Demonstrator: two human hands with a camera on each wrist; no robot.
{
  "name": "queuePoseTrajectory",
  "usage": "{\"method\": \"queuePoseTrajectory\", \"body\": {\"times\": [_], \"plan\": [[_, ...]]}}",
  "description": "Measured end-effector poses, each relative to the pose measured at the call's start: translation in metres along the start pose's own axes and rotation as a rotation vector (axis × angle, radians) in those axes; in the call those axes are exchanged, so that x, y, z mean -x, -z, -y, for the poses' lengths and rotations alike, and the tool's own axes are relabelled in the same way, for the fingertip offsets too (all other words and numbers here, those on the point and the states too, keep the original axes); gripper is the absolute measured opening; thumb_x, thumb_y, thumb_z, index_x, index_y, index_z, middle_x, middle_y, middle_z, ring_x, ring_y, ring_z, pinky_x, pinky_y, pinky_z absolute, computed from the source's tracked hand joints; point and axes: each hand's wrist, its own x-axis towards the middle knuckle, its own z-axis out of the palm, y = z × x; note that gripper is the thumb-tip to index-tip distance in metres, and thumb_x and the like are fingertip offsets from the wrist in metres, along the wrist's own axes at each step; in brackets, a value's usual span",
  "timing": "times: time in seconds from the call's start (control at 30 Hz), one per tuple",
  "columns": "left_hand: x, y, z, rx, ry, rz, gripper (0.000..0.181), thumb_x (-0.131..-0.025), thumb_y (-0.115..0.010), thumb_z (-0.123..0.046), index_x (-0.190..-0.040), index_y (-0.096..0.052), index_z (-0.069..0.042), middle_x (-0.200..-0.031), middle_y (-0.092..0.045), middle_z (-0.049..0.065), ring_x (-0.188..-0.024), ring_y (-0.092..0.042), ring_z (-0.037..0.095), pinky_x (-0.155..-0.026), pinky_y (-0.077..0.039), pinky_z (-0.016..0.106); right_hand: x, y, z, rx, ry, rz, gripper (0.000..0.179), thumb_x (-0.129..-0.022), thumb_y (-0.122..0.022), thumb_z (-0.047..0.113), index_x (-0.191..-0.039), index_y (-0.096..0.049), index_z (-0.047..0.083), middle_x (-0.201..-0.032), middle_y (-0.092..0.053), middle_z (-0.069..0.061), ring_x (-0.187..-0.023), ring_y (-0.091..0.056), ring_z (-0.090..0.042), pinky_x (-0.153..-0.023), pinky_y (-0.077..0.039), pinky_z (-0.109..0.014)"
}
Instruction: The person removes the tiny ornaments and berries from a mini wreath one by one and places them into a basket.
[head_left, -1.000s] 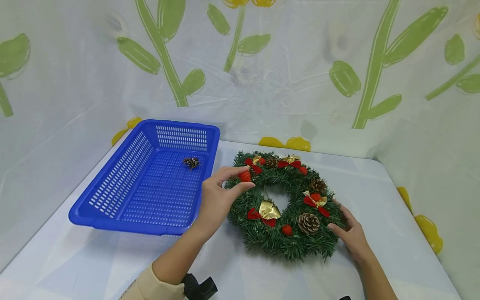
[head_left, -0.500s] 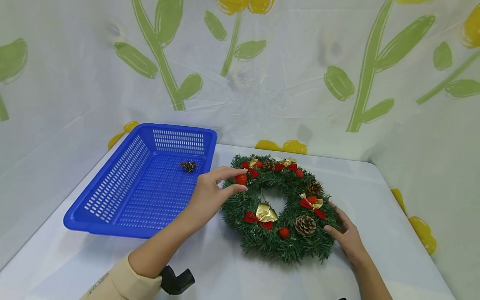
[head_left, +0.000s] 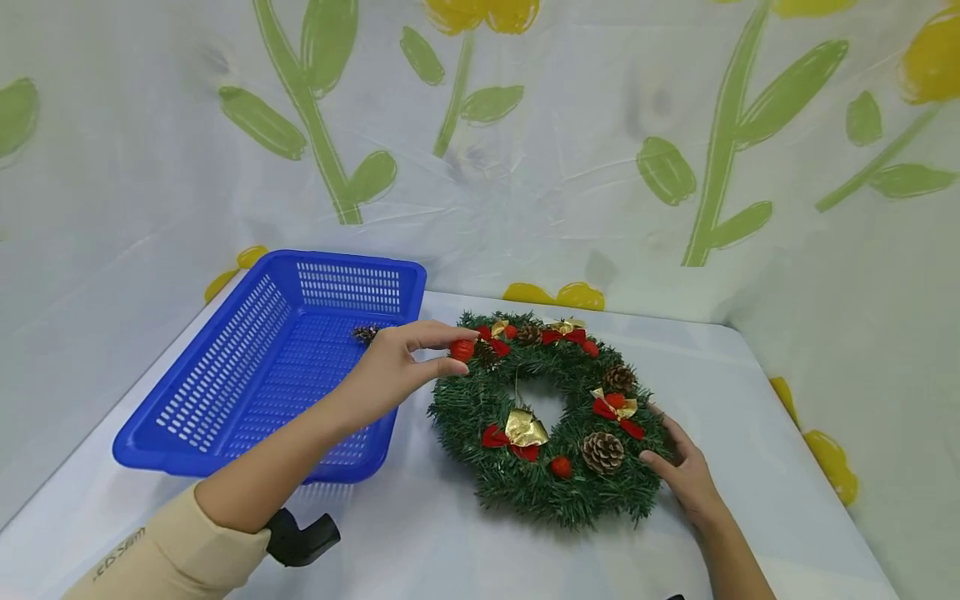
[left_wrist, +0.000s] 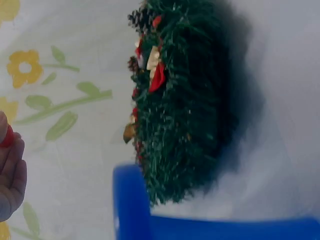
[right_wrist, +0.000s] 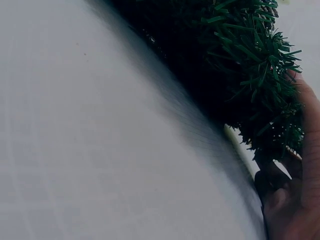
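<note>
My left hand (head_left: pixel 393 367) pinches a small red decorative berry (head_left: pixel 461 350) between thumb and fingertips, above the left side of a green Christmas wreath (head_left: pixel 468 429). In the left wrist view the red berry (left_wrist: pixel 7 137) shows at the left edge, between the fingers. The wreath lies on the table and carries red-and-gold bows (head_left: pixel 617 410), pine cones (head_left: pixel 602 452) and other red berries (head_left: pixel 561 467). My right hand (head_left: pixel 686 475) holds the wreath's right edge, thumb on top. From the right wrist, its fingers (right_wrist: pixel 277 200) reach under the wreath's rim.
A blue perforated plastic basket (head_left: pixel 142 437) stands left of the wreath, with a pine cone (head_left: pixel 365 334) inside, partly hidden by my left hand. Behind the table (head_left: pixel 420 533) hangs a white sheet printed with green stems and yellow flowers (head_left: pixel 480 233).
My left hand has drawn back leftward with the berry, from over the wreath toward the basket's side. The right hand keeps its hold on the wreath. The head view has shifted slightly.
</note>
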Motion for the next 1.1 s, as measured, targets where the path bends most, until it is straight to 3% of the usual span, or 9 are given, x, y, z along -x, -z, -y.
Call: {"method": "queuePoseTrajectory", "body": {"times": [0.13, 0.2, 0.37, 0.5, 0.6, 0.73, 0.9, 1.1], "plan": [[-0.001, 0.011, 0.007, -0.048, -0.008, 0.026, 0.041, -0.086, -0.068, -0.024, -0.126, -0.063, -0.018, -0.122, -0.063, 0.001, -0.110, -0.056, 0.018, -0.085, -0.049, 0.038, -0.001, -0.002, -0.003, -0.009, 0.019, -0.003, 0.064, -0.094, -0.056, 0.008, -0.150, -0.026, 0.011, -0.156, -0.021, -0.011, -0.130, -0.019, 0.013, -0.093, -0.026, 0.000], [-0.002, 0.017, 0.012, -0.051, -0.001, 0.035, 0.040, -0.087, -0.068, -0.023, -0.127, -0.063, -0.018, -0.123, -0.062, 0.002, -0.110, -0.057, 0.018, -0.085, -0.050, 0.035, -0.001, -0.002, -0.004, -0.011, 0.024, -0.005, 0.064, -0.094, -0.056, 0.007, -0.150, -0.027, 0.012, -0.156, -0.022, -0.009, -0.127, -0.020, 0.015, -0.093, -0.025, 0.000], [-0.005, 0.031, 0.025, -0.013, 0.029, 0.042, 0.039, -0.089, -0.066, -0.014, -0.127, -0.061, -0.011, -0.123, -0.062, 0.008, -0.108, -0.061, 0.021, -0.083, -0.054, 0.026, -0.002, -0.003, -0.004, -0.012, 0.051, -0.003, 0.064, -0.093, -0.056, 0.005, -0.150, -0.027, 0.011, -0.155, -0.020, -0.020, -0.128, -0.019, 0.016, -0.093, -0.025, 0.000], [-0.006, 0.040, 0.033, 0.006, 0.041, 0.063, 0.040, -0.089, -0.065, -0.009, -0.128, -0.060, -0.007, -0.122, -0.064, 0.012, -0.106, -0.062, 0.022, -0.081, -0.053, 0.020, -0.001, -0.003, -0.003, -0.011, 0.062, -0.007, 0.064, -0.093, -0.057, 0.004, -0.150, -0.027, 0.010, -0.155, -0.022, -0.013, -0.128, -0.019, 0.017, -0.093, -0.025, 0.000], [-0.007, 0.045, 0.041, 0.021, 0.052, 0.100, 0.041, -0.089, -0.064, -0.006, -0.129, -0.059, -0.006, -0.124, -0.063, 0.013, -0.107, -0.063, 0.023, -0.083, -0.053, 0.021, 0.000, -0.003, -0.003, -0.009, 0.046, -0.007, 0.064, -0.093, -0.056, 0.006, -0.150, -0.028, 0.012, -0.155, -0.023, -0.006, -0.129, -0.019, 0.014, -0.093, -0.025, 0.000], [-0.007, 0.051, 0.053, 0.025, 0.074, 0.166, 0.042, -0.090, -0.063, -0.006, -0.131, -0.057, -0.005, -0.127, -0.061, 0.013, -0.110, -0.062, 0.025, -0.086, -0.052, 0.023, 0.000, -0.001, -0.003, -0.006, 0.034, -0.003, 0.064, -0.094, -0.056, 0.007, -0.150, -0.027, 0.013, -0.156, -0.022, -0.008, -0.133, -0.019, 0.008, -0.093, -0.025, -0.001], [-0.012, 0.064, 0.062, -0.023, 0.079, 0.225, 0.041, -0.092, -0.062, -0.012, -0.133, -0.056, -0.008, -0.128, -0.060, 0.012, -0.112, -0.061, 0.025, -0.086, -0.051, 0.021, 0.001, -0.002, -0.001, -0.017, 0.041, -0.010, 0.064, -0.093, -0.056, 0.005, -0.150, -0.027, 0.013, -0.156, -0.021, -0.012, -0.131, -0.019, 0.011, -0.092, -0.026, -0.001], [-0.023, 0.083, 0.068, -0.091, 0.100, 0.209, 0.037, -0.094, -0.059, -0.014, -0.131, -0.058, -0.008, -0.122, -0.064, 0.013, -0.089, -0.062, 0.014, -0.069, -0.048, 0.019, 0.001, -0.002, -0.003, -0.021, 0.032, -0.001, 0.064, -0.094, -0.056, 0.007, -0.150, -0.027, 0.013, -0.157, -0.020, -0.009, -0.130, -0.018, 0.012, -0.093, -0.026, 0.000]]}}
